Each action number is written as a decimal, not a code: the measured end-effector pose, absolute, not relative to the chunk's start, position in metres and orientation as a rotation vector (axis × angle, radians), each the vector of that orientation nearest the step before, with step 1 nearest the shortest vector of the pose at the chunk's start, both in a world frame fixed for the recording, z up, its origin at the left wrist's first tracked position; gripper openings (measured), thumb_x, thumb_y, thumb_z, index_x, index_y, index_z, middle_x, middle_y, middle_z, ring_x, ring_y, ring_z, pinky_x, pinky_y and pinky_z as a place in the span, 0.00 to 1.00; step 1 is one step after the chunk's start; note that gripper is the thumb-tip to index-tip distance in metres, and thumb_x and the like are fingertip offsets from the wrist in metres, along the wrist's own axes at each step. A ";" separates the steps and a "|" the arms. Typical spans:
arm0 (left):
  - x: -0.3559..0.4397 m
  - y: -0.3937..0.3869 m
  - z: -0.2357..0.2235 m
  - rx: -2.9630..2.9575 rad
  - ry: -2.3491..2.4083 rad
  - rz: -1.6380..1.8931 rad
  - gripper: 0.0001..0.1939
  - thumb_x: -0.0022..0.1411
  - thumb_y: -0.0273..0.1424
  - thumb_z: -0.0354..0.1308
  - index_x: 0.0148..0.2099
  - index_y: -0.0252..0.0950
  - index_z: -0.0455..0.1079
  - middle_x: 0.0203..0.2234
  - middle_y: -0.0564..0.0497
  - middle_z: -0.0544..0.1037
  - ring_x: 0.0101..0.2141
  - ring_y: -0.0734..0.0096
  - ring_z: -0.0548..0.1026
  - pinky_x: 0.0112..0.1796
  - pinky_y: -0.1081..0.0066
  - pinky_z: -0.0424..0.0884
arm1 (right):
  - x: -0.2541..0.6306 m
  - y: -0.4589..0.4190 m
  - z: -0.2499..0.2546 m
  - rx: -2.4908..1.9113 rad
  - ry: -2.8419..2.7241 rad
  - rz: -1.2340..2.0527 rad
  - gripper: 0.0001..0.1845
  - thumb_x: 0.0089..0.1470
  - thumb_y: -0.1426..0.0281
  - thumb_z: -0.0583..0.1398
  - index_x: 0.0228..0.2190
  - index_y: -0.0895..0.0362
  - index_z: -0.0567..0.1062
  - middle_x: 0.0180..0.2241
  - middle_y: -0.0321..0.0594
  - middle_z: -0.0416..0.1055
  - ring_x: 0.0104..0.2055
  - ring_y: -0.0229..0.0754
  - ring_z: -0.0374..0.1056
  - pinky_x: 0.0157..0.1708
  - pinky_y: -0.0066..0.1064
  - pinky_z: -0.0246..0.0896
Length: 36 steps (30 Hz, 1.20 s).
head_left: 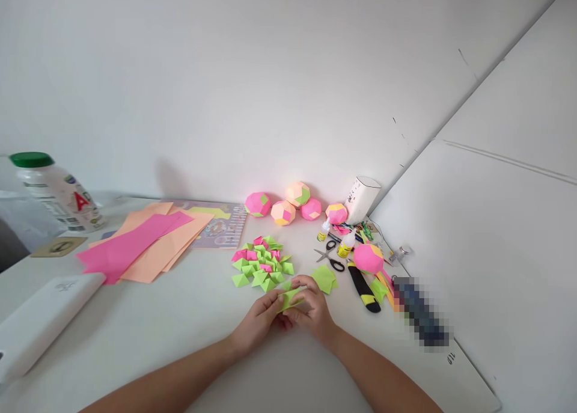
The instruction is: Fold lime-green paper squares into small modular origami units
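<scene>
Between my two hands is a small green piece of paper (288, 300), partly covered by the fingers. My left hand (259, 317) pinches its left side. On the other side my right hand (315, 311) has thumb and fingers closed on the same paper. Just beyond the hands lies a pile of folded green and pink paper pieces (261, 263). Close to my right hand rests a small stack of flat green paper squares (324, 278).
Scissors (331, 256), glue bottles (346, 243) and a utility knife (364, 287) lie right. Paper balls (297, 193) line the wall beside a white holder (362, 199). Leftward are pink and orange sheets (139, 241), a notebook (232, 226), a bottle (58, 190) and a white device (49, 323).
</scene>
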<state>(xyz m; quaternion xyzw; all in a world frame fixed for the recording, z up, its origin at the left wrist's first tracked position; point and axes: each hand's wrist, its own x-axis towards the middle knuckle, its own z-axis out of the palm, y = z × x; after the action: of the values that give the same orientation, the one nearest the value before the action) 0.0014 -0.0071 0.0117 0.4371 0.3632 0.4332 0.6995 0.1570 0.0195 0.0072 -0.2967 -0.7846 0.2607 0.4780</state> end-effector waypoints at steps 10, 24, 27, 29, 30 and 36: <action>0.004 -0.004 0.011 0.942 0.828 1.000 0.16 0.55 0.44 0.55 0.31 0.35 0.64 0.15 0.55 0.72 0.17 0.73 0.69 0.21 0.74 0.64 | 0.161 0.027 -0.001 -0.713 -1.707 1.240 0.04 0.49 0.68 0.61 0.28 0.56 0.74 0.40 0.44 0.64 0.39 0.42 0.66 0.35 0.31 0.63; 0.005 0.000 0.004 0.880 0.900 1.120 0.19 0.52 0.47 0.57 0.28 0.36 0.60 0.18 0.58 0.68 0.18 0.75 0.67 0.20 0.73 0.66 | 0.168 0.037 -0.008 -0.956 -1.530 1.424 0.12 0.48 0.62 0.61 0.28 0.58 0.77 0.26 0.36 0.65 0.20 0.31 0.54 0.16 0.23 0.49; 0.005 0.000 0.001 0.863 0.935 1.129 0.20 0.52 0.48 0.57 0.26 0.37 0.56 0.15 0.60 0.65 0.15 0.78 0.64 0.17 0.76 0.63 | 0.167 0.040 -0.015 -0.960 -1.442 1.468 0.17 0.42 0.64 0.65 0.37 0.57 0.74 0.21 0.32 0.65 0.19 0.31 0.55 0.15 0.21 0.50; 0.005 0.001 -0.001 0.862 0.949 1.143 0.20 0.53 0.48 0.55 0.26 0.37 0.56 0.12 0.61 0.62 0.14 0.79 0.61 0.16 0.78 0.60 | 0.167 0.042 -0.017 -0.966 -1.397 1.531 0.26 0.41 0.65 0.66 0.44 0.55 0.70 0.24 0.32 0.68 0.17 0.30 0.54 0.12 0.20 0.47; 0.005 0.001 -0.001 0.863 0.962 1.136 0.20 0.54 0.48 0.54 0.27 0.38 0.56 0.11 0.62 0.61 0.12 0.80 0.59 0.15 0.79 0.58 | 0.166 0.042 -0.016 -0.978 -1.370 1.555 0.28 0.40 0.65 0.66 0.46 0.54 0.68 0.25 0.32 0.69 0.16 0.29 0.54 0.11 0.20 0.45; 0.005 -0.002 0.003 0.820 0.941 1.172 0.19 0.56 0.48 0.53 0.28 0.39 0.54 0.13 0.65 0.56 0.09 0.84 0.50 0.10 0.80 0.53 | 0.163 0.038 -0.007 -0.859 -1.303 1.546 0.12 0.41 0.65 0.66 0.27 0.60 0.76 0.24 0.39 0.73 0.23 0.37 0.67 0.18 0.25 0.57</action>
<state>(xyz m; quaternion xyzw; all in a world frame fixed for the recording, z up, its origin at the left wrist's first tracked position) 0.0046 -0.0017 0.0032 0.3616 0.4150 0.5168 0.6557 0.1632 0.0383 -0.0067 -0.3483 -0.5281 0.6266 0.4553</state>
